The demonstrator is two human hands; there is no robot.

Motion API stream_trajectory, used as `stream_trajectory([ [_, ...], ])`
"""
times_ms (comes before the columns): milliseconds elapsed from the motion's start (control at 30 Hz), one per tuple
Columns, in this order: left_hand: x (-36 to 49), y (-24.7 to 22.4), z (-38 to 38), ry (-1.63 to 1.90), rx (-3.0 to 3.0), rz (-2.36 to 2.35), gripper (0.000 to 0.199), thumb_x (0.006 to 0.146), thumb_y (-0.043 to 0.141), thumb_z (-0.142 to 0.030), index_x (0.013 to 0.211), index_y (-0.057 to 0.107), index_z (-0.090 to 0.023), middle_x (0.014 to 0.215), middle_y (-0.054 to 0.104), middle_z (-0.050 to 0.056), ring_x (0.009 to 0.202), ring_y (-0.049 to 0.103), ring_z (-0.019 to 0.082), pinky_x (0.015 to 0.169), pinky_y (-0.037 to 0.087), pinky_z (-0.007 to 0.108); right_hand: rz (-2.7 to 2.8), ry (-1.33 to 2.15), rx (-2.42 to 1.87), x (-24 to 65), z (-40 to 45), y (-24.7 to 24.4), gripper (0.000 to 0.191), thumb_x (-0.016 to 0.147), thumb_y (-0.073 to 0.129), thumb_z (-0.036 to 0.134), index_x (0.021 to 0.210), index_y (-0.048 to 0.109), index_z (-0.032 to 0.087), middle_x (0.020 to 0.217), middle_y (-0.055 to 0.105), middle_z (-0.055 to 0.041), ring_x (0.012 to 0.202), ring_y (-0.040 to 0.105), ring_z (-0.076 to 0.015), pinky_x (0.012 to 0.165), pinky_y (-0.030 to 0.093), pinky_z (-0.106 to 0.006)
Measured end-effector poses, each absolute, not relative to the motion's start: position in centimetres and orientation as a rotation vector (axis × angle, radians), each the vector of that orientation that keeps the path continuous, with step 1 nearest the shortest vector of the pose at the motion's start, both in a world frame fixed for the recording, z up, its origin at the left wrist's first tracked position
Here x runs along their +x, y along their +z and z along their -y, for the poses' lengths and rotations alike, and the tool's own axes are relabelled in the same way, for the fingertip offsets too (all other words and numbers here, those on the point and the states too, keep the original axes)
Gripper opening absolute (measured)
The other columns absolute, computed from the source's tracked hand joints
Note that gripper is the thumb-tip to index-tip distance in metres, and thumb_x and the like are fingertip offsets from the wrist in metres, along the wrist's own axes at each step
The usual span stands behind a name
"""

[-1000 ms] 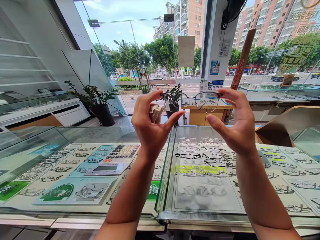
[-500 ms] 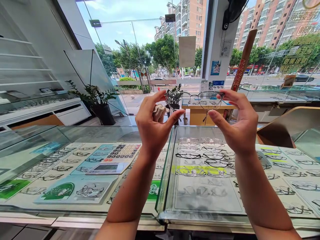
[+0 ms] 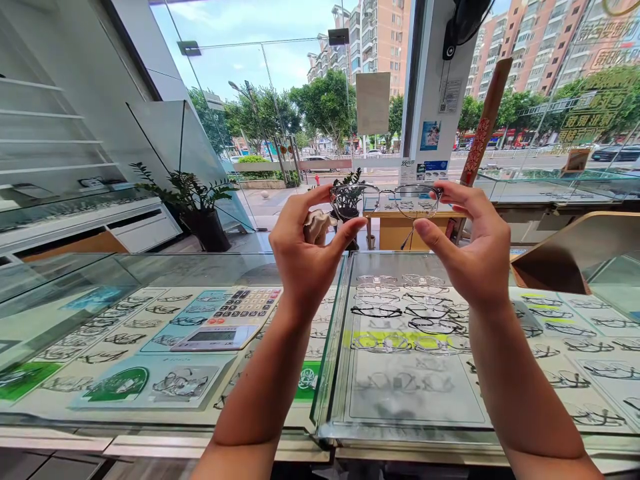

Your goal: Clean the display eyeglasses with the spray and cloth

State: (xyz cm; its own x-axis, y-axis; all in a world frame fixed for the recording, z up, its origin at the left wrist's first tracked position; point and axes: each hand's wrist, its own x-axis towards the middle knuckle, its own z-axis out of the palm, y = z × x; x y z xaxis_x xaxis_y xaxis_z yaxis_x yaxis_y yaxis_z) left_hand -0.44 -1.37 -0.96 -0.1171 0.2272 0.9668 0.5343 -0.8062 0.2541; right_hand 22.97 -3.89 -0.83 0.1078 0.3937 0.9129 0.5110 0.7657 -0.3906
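Note:
A pair of thin-rimmed eyeglasses (image 3: 387,192) with clear lenses is held up level in front of me, above the glass counter. My left hand (image 3: 303,250) pinches its left end, the index finger at the upper rim corner and the thumb stretched out below. A crumpled beige cloth (image 3: 317,227) is tucked in the left palm, partly hidden by the fingers. At the other end, my right hand (image 3: 475,250) grips the right corner with its fingers, its thumb pointing toward the lower rim. One temple tip shows below the right lens.
Rows of eyeglasses (image 3: 430,325) lie inside the glass display counter (image 3: 327,400) below my hands. A calculator (image 3: 220,337) and a flat tray or sheet (image 3: 210,390) are on its left part. Potted plants (image 3: 203,223), a curved wooden panel (image 3: 560,260) and glass doors stand beyond.
My right hand and the right end of the eyeglasses have shifted slightly left. The hold of both hands looks the same.

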Motion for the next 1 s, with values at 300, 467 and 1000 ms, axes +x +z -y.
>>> stream_trajectory([
  [300, -0.53, -0.91, 1.02, -2.02, -1.967, 0.848, 0.049, 0.087, 0.085, -0.054, 0.128, 0.073, -0.029, 0.118, 0.078, 0.007, 0.11, 0.074, 0.025, 0.093, 0.064, 0.042, 1.509, -0.156, -0.762, 22.84, 3.94, -1.0, 0.045, 0.092, 0.079, 0.043, 0.135, 0.068, 0.033, 0.132, 0.073, -0.0086, 0.125, 0.07, -0.0327, 0.113, 0.054, -0.058],
  [467, -0.65, -0.85, 0.84, -1.944, -1.975, 0.843, 0.048, 0.09, 0.083, -0.053, 0.129, 0.071, -0.029, 0.118, 0.079, 0.007, 0.11, 0.076, 0.024, 0.091, 0.064, 0.041, 1.503, -0.151, -0.744, 22.76, 3.91, -1.04, 0.046, 0.092, 0.08, 0.041, 0.135, 0.068, 0.032, 0.135, 0.073, -0.0091, 0.125, 0.071, -0.0326, 0.113, 0.054, -0.058],
  [1000, -0.6, -0.78, 0.88, -1.917, -1.984, 0.842, 0.047, 0.093, 0.079, -0.057, 0.129, 0.07, -0.029, 0.118, 0.079, 0.008, 0.106, 0.076, 0.023, 0.082, 0.064, 0.038, 1.493, -0.142, -0.743, 22.68, 4.04, -0.96, 0.046, 0.092, 0.08, 0.041, 0.136, 0.069, 0.032, 0.13, 0.074, -0.0084, 0.125, 0.071, -0.0324, 0.113, 0.054, -0.057],
])
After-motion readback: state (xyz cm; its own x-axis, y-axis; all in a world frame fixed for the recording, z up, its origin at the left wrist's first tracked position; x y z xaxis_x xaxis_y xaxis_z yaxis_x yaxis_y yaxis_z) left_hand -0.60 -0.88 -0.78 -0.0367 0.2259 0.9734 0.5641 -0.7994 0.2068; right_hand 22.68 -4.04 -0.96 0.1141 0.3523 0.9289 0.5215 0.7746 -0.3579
